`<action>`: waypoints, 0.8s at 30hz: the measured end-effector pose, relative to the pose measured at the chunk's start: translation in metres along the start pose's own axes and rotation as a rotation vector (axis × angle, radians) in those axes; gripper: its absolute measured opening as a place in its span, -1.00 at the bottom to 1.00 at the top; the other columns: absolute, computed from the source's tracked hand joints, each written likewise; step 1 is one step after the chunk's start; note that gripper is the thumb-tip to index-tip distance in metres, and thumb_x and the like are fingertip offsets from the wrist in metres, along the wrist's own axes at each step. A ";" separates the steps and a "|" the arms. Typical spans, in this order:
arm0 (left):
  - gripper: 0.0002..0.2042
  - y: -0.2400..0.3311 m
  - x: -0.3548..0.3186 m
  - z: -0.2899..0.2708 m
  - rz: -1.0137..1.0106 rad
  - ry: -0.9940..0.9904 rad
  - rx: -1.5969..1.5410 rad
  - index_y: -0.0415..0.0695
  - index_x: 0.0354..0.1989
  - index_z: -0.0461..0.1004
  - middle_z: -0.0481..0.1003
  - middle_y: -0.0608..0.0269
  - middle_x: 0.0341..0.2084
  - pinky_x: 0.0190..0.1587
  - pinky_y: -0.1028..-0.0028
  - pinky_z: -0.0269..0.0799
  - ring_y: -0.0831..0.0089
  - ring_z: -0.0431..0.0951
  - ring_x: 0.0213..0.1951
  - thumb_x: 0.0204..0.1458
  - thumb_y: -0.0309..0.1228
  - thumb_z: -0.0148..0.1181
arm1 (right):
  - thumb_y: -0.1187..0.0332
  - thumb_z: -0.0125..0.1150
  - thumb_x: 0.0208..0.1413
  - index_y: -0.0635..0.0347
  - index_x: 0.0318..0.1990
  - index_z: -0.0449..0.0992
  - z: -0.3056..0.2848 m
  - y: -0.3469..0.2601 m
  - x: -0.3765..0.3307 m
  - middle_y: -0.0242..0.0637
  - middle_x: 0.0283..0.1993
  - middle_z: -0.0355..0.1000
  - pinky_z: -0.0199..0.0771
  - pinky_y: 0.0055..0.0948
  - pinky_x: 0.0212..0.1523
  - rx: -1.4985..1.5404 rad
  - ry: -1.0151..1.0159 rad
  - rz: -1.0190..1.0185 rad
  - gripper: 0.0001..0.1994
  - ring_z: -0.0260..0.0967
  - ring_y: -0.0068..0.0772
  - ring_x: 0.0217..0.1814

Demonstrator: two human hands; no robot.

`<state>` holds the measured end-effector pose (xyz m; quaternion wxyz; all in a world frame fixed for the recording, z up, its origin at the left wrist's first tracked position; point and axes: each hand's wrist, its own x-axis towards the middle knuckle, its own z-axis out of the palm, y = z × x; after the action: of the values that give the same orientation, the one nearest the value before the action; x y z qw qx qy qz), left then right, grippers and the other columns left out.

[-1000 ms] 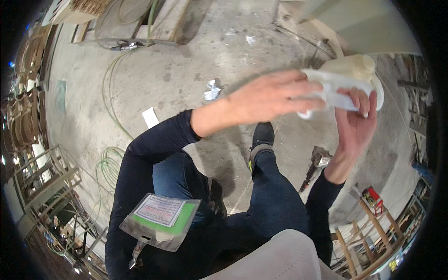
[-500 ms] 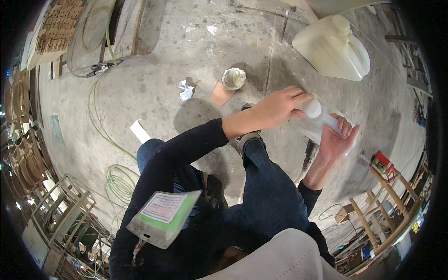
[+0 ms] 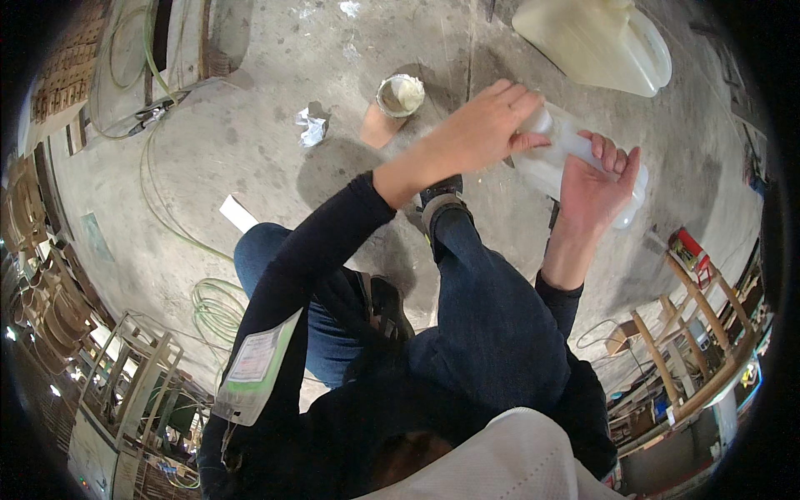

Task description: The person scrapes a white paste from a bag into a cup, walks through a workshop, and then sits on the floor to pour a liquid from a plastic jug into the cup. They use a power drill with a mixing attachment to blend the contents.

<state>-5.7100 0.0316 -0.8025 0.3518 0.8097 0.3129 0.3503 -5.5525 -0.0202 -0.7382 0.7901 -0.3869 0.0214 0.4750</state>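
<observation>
the person is working low over a concrete floor, and i'm taking twelve o'clock as straight ahead of them. between one and two from their lap, they are holding a translucent white jug in both hands, tipped so that its neck is pointing towards ten and its base towards four. the right hand is closing its grip round the jug's handle, fingers curling over it. the left hand is reaching in from eight, its grip pinching the white cap between thumb and fingers.

beyond them, at twelve from the jug, a bigger, yellowish jug is standing on the floor. over at ten, a small tub is holding white paste, and at eight from that a scrap of crumpled paper is lying. a white card is resting at seven from the paper, with a coil of green hose looping at six from the card. at four from the held jug, a red can-like object is sitting by a wooden frame.
</observation>
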 end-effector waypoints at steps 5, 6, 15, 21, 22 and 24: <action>-0.51 -0.027 -0.003 -0.010 -0.299 -0.248 -0.228 -0.28 0.01 0.37 0.48 -0.03 -0.19 -0.05 0.22 0.38 0.03 0.45 -0.08 0.19 -0.05 0.04 | 0.20 -0.06 0.31 0.03 -0.63 0.14 0.001 0.009 0.000 -0.43 -0.61 0.06 0.18 -0.27 0.01 -0.047 -0.057 0.085 -0.59 0.07 -0.37 -0.41; -0.51 -0.029 -0.008 -0.012 -0.385 -0.199 -0.301 -0.26 0.01 0.38 0.49 0.01 -0.20 -0.05 0.23 0.38 0.09 0.46 -0.09 0.20 -0.02 0.01 | 0.20 -0.06 0.31 0.03 -0.63 0.15 0.000 0.009 0.000 -0.43 -0.61 0.07 0.18 -0.26 0.01 -0.060 -0.075 0.084 -0.59 0.07 -0.37 -0.41; -0.38 -0.177 -0.080 -0.077 -0.912 0.294 -0.637 -0.25 0.04 0.39 0.51 0.18 -0.23 -0.12 0.48 0.37 0.53 0.40 -0.21 0.23 0.14 -0.17 | 0.18 -0.11 0.33 0.02 -0.63 0.19 -0.006 0.003 0.010 -0.42 -0.61 0.08 0.18 -0.22 0.05 0.016 -0.083 0.037 -0.58 0.10 -0.33 -0.38; -0.45 -0.229 -0.130 -0.099 -1.301 0.810 -0.542 -0.26 0.09 0.28 0.55 0.13 -0.29 -0.28 0.42 0.42 0.42 0.50 -0.34 0.23 0.04 -0.06 | 0.15 -0.10 0.32 0.03 -0.57 0.19 0.011 0.027 -0.007 -0.41 -0.53 0.10 0.17 -0.22 0.04 -0.002 -0.040 0.003 -0.62 0.10 -0.33 -0.31; -0.48 -0.227 -0.142 -0.091 -1.301 0.856 -0.353 -0.26 0.07 0.29 0.55 0.11 -0.31 -0.29 0.41 0.42 0.40 0.50 -0.36 0.21 -0.01 -0.02 | 0.14 -0.09 0.32 0.03 -0.55 0.20 0.013 0.031 -0.008 -0.41 -0.52 0.10 0.16 -0.22 0.05 0.009 -0.045 0.005 -0.63 0.10 -0.32 -0.30; -0.53 -0.212 -0.163 -0.068 -1.280 0.926 0.019 -0.28 0.04 0.30 0.55 0.07 -0.33 -0.30 0.39 0.43 0.35 0.51 -0.40 0.17 -0.10 0.06 | 0.12 -0.08 0.31 0.03 -0.51 0.21 0.014 0.039 -0.007 -0.41 -0.50 0.10 0.16 -0.21 0.06 0.016 -0.057 -0.002 -0.66 0.10 -0.32 -0.29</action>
<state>-5.9096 0.0501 -0.9919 0.3123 0.2470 0.8357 0.3783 -5.5909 -0.0073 -0.7484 0.7939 -0.3669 0.0022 0.4850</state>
